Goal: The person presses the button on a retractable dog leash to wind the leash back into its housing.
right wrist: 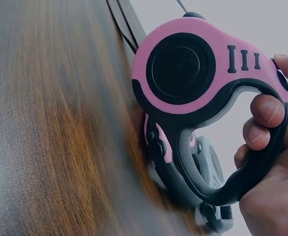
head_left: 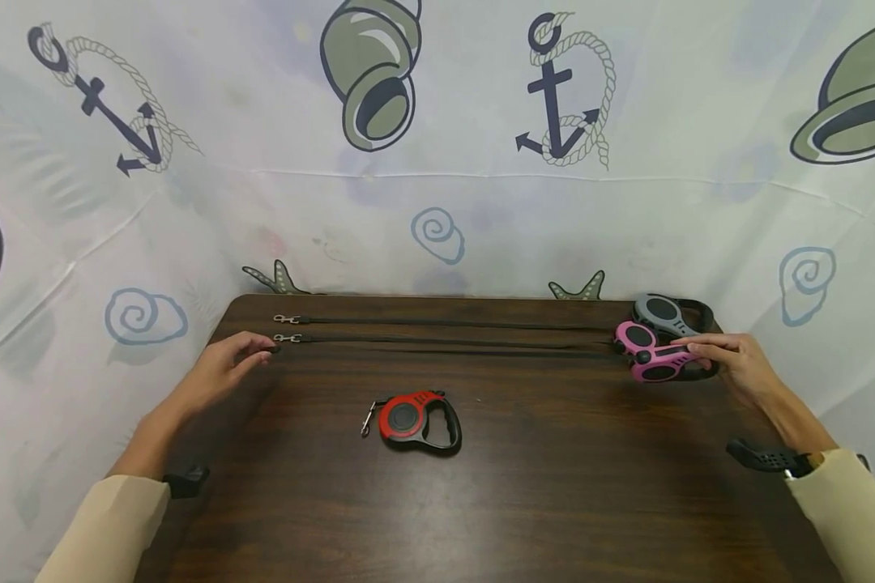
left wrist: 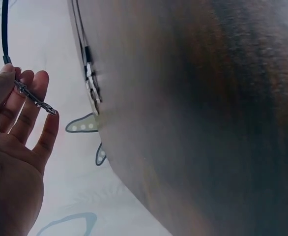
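Note:
My right hand [head_left: 747,368] grips the black loop handle of a pink retractable dog leash [right wrist: 181,24], fingers curled through the loop and thumb near its button. At the far left, my left hand [head_left: 222,368] pinches the end of a black leash cord [left wrist: 5,34] between thumb and finger. The metal clip [left wrist: 35,100] lies across its fingers in the left wrist view. A dark strap [head_left: 481,352] runs across the table between the hands. Another pink leash [head_left: 634,336] and a grey leash [head_left: 659,312] sit close behind the held one.
Two straps are stretched along the table's back, their clips [head_left: 286,319] at the left. A red retractable leash [head_left: 404,419] lies mid-table with a short clip. The brown wooden table [head_left: 481,510] meets a patterned cloth wall [head_left: 481,227] behind.

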Tool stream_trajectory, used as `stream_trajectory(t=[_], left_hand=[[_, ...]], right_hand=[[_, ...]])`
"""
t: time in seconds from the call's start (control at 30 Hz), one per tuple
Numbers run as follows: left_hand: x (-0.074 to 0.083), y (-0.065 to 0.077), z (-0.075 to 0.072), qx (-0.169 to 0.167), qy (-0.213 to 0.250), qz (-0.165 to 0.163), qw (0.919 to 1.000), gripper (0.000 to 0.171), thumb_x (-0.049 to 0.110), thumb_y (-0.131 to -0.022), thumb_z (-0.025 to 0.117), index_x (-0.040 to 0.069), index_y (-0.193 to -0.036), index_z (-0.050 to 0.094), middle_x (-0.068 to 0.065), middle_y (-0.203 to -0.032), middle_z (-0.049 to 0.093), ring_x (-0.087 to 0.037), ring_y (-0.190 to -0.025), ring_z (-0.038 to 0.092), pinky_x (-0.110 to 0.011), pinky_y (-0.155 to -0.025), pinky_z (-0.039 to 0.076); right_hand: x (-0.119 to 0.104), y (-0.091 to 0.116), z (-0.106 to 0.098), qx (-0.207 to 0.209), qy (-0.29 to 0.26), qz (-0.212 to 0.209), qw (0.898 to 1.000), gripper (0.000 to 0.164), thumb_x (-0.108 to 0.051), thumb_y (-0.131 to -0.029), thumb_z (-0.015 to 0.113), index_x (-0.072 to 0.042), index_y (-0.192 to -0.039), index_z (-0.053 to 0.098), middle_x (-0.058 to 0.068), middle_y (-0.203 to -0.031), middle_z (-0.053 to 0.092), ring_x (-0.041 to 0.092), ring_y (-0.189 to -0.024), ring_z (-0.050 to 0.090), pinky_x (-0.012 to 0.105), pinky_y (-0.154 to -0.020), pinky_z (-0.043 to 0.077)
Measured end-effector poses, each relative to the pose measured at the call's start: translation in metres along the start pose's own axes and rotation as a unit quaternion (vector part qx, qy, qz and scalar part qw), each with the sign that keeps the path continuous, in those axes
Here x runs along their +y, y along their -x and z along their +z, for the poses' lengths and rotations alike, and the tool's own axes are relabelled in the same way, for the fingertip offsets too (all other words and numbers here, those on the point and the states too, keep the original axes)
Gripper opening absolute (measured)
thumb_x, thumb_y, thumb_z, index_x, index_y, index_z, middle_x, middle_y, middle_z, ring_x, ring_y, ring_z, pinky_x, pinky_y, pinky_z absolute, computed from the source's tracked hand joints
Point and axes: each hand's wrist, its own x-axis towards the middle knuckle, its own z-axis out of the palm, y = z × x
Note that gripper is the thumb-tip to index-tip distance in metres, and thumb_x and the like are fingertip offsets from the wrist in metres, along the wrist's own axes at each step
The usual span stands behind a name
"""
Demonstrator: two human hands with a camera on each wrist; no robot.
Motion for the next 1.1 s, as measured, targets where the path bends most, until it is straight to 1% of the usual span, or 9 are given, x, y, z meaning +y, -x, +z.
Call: stream_trajectory(t=[0.1,0.23,0.37,0.47,0.57,0.67,0.87,1.03,1.1], left_hand=[[0.001,0.001,0.004,-0.009,0.000,0.011,0.9999,0.023,-0.009,-0.091,0.076,0.000,-0.112,0.073,-0.010,-0.097,0.077,-0.006,-0.083,0.067,-0.013,-0.070,0.046],[0.003,-0.002,0.010,-0.023,0.006,0.014,0.9996,0.022,-0.006,-0.092,0.077,0.002,-0.112,0.073,-0.007,-0.101,0.076,-0.008,-0.085,0.067,-0.011,-0.074,0.048],[0.003,-0.005,0.009,-0.014,0.008,0.016,0.9998,0.022,-0.007,-0.092,0.077,0.002,-0.111,0.074,-0.008,-0.100,0.077,-0.007,-0.084,0.068,-0.011,-0.072,0.048],[0.004,-0.006,0.007,-0.007,0.008,0.021,0.9997,0.022,-0.008,-0.091,0.077,0.002,-0.110,0.074,-0.008,-0.099,0.077,-0.006,-0.084,0.069,-0.012,-0.070,0.047],[0.003,-0.006,0.006,-0.007,0.007,0.021,0.9997,0.022,-0.008,-0.091,0.077,0.002,-0.109,0.074,-0.009,-0.099,0.077,-0.005,-0.083,0.069,-0.013,-0.069,0.047],[0.004,-0.007,0.005,-0.008,0.005,0.021,0.9997,0.021,-0.008,-0.091,0.077,0.002,-0.109,0.074,-0.009,-0.100,0.077,-0.005,-0.083,0.069,-0.013,-0.069,0.047],[0.007,-0.011,0.005,-0.012,0.002,0.022,0.9997,0.022,-0.008,-0.090,0.078,0.002,-0.110,0.074,-0.009,-0.100,0.077,-0.007,-0.084,0.067,-0.012,-0.072,0.046],[0.010,-0.014,0.006,-0.023,0.004,0.015,0.9996,0.022,-0.007,-0.091,0.077,0.002,-0.111,0.074,-0.008,-0.099,0.077,-0.007,-0.084,0.066,-0.015,-0.070,0.047],[0.012,-0.014,0.006,-0.030,0.005,0.007,0.9995,0.022,-0.006,-0.092,0.077,0.002,-0.112,0.074,-0.007,-0.099,0.077,-0.008,-0.084,0.065,-0.017,-0.069,0.047]], right_hand=[[-0.001,-0.001,0.003,0.006,0.041,0.010,0.999,0.026,0.003,-0.107,0.055,0.002,-0.113,0.080,-0.008,-0.096,0.080,0.015,-0.075,0.050,0.033,-0.062,0.032],[-0.005,-0.004,0.010,0.002,0.059,0.015,0.998,0.025,0.000,-0.107,0.056,0.001,-0.113,0.081,-0.009,-0.097,0.080,0.014,-0.075,0.049,0.040,-0.062,0.026],[-0.006,-0.007,0.016,0.001,0.038,0.019,0.999,0.025,-0.001,-0.108,0.056,0.003,-0.113,0.080,-0.009,-0.104,0.081,0.013,-0.077,0.053,0.034,-0.060,0.032],[-0.007,-0.008,0.019,0.005,0.015,0.025,1.000,0.025,-0.002,-0.108,0.056,0.004,-0.115,0.079,-0.007,-0.102,0.079,0.012,-0.080,0.057,0.024,-0.065,0.043],[-0.007,-0.008,0.021,0.007,0.005,0.026,1.000,0.025,-0.004,-0.109,0.056,0.004,-0.116,0.079,-0.006,-0.101,0.077,0.011,-0.083,0.058,0.020,-0.070,0.047],[-0.008,-0.009,0.023,0.007,0.005,0.030,1.000,0.025,-0.004,-0.109,0.056,0.003,-0.116,0.079,-0.006,-0.104,0.078,0.010,-0.084,0.056,0.021,-0.071,0.045],[-0.011,-0.012,0.027,0.006,0.024,0.031,0.999,0.025,-0.004,-0.108,0.056,0.000,-0.116,0.080,-0.007,-0.100,0.074,0.013,-0.081,0.049,0.030,-0.067,0.035],[-0.013,-0.013,0.033,0.004,0.078,0.033,0.996,0.023,-0.008,-0.108,0.059,0.001,-0.120,0.077,-0.007,-0.092,0.065,0.016,-0.081,0.048,0.032,-0.068,0.036],[-0.013,-0.014,0.035,0.002,0.081,0.032,0.996,0.024,-0.008,-0.108,0.060,0.003,-0.122,0.076,-0.007,-0.094,0.067,0.016,-0.082,0.050,0.030,-0.069,0.040]])
